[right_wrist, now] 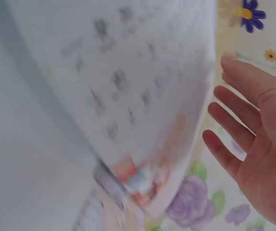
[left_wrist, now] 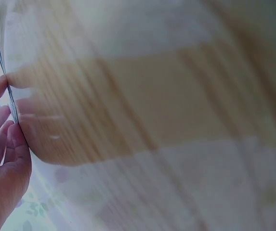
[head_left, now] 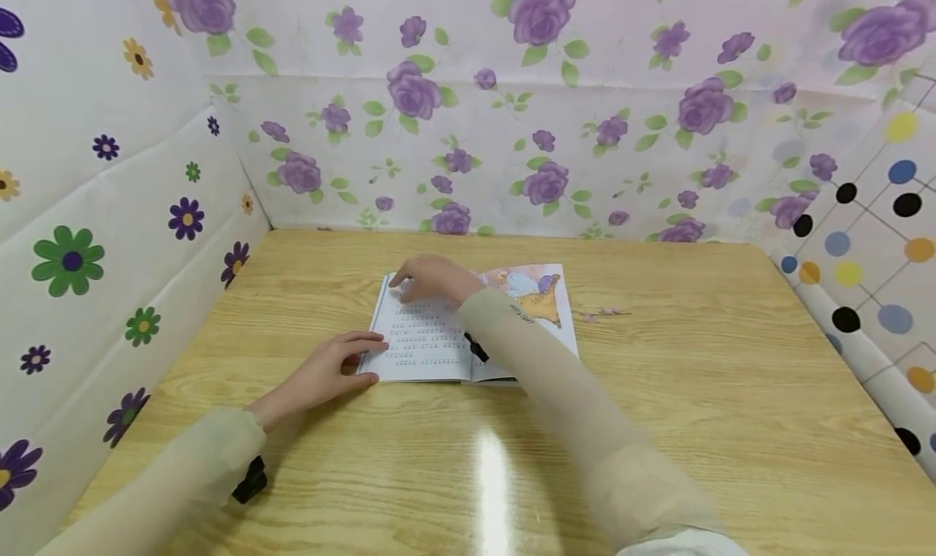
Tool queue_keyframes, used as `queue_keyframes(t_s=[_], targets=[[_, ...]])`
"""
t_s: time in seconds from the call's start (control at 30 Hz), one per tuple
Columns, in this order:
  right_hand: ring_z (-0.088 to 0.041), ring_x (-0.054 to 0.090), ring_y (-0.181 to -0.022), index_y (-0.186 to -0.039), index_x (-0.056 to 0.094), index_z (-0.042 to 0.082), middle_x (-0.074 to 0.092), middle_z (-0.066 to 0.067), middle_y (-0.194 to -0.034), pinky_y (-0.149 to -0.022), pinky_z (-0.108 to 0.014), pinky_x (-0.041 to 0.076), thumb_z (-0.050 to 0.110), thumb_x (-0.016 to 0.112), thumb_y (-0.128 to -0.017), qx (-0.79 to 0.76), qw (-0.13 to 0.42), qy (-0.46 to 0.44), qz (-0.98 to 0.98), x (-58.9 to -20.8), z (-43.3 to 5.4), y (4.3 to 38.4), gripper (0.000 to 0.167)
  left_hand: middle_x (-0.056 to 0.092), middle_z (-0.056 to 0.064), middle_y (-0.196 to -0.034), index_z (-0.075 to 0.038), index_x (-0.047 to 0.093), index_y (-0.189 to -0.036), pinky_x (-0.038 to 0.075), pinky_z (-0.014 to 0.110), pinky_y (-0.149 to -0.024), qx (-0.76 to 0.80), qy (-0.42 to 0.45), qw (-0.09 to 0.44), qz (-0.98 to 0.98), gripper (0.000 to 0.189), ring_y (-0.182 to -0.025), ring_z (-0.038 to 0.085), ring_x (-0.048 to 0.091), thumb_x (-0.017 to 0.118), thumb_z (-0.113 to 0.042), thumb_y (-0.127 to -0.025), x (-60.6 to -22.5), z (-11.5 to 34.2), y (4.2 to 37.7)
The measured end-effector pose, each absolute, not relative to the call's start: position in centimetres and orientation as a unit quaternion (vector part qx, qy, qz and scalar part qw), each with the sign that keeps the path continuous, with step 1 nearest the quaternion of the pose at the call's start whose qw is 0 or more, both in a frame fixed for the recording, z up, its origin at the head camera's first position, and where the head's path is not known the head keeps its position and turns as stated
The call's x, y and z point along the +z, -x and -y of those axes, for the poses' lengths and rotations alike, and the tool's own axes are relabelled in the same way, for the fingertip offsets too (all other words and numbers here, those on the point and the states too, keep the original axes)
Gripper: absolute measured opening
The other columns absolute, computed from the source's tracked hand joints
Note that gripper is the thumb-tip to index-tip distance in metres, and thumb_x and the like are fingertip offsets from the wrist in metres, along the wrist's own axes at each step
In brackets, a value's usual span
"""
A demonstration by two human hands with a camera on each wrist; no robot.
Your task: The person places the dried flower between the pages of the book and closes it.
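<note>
An open book [head_left: 431, 371] lies on the wooden table, printed lines on its left page and a coloured picture on its right. My left hand [head_left: 332, 369] holds the book's left edge. In the left wrist view, thumb and fingers of that hand [left_wrist: 7, 178] pinch the thin edge from both sides. Reaching across the book, my right hand [head_left: 439, 278] hovers at the left page's upper part, slightly blurred. In the right wrist view its fingers [right_wrist: 231, 118] are spread beside a curving, blurred page [right_wrist: 142, 96], with nothing held. The right forearm hides part of the right page.
The wooden table [head_left: 695, 361] extends around the book. A small pink-flowered sprig [head_left: 603, 313] lies or is printed just right of the book. Floral cloth [head_left: 468, 117] closes off the back, with patterned walls at the left and a dotted one [head_left: 870, 296] at the right.
</note>
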State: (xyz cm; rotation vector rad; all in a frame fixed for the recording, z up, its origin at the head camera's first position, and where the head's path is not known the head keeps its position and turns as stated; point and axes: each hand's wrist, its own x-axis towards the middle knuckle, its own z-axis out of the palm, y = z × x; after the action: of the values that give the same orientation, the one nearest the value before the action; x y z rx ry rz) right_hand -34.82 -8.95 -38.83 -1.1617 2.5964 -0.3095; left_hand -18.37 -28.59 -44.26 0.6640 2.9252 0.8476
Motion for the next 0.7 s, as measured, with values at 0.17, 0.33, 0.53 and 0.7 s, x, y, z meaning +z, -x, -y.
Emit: queue_keyframes(t_s=[0.17,0.33,0.53,0.7], targets=[[-0.022,0.053,-0.134,-0.136,0.061,0.017,0.057,-0.002,-0.144,-0.113,-0.036,0.042,0.026,0.065,-0.096,-0.119,0.114,0.435,-0.885,-37.0,7.5,35.1,0.041,0.055,0.017,-0.143,-0.007,0.062,-0.133,0.046,0.054,-0.104,0.275,-0.211,0.011,-0.938,0.049,-0.131,0.039,0.052,0.076,-0.019,-0.087,-44.3,28.7,18.2],[-0.025,0.055,-0.132,-0.136,0.060,0.016,0.059,-0.003,-0.142,-0.111,-0.038,0.045,0.025,0.065,-0.097,-0.153,0.090,0.433,-0.884,-35.1,5.3,35.2,0.041,0.054,0.017,-0.145,-0.007,0.061,-0.135,0.046,0.053,-0.104,0.275,-0.204,0.018,-0.939,0.050,-0.133,0.038,0.051,0.075,-0.018,-0.088,-44.3,28.6,18.2],[-0.023,0.060,-0.125,-0.134,0.063,0.015,0.063,-0.003,-0.136,-0.106,-0.038,0.048,0.025,0.065,-0.097,-0.200,0.040,0.412,-0.888,-33.8,2.0,35.1,0.038,0.052,0.017,-0.147,-0.006,0.058,-0.137,0.042,0.055,-0.109,0.270,-0.205,0.024,-0.941,0.052,-0.136,0.039,0.048,0.073,-0.016,-0.089,-44.3,28.3,18.4],[-0.027,0.060,-0.123,-0.132,0.063,0.014,0.064,-0.006,-0.135,-0.106,-0.042,0.048,0.024,0.065,-0.097,-0.252,0.011,0.382,-0.889,-33.5,-0.9,35.2,0.037,0.050,0.017,-0.148,-0.006,0.057,-0.139,0.040,0.056,-0.110,0.274,-0.201,0.024,-0.940,0.052,-0.136,0.040,0.047,0.073,-0.015,-0.090,-44.4,28.2,18.4]])
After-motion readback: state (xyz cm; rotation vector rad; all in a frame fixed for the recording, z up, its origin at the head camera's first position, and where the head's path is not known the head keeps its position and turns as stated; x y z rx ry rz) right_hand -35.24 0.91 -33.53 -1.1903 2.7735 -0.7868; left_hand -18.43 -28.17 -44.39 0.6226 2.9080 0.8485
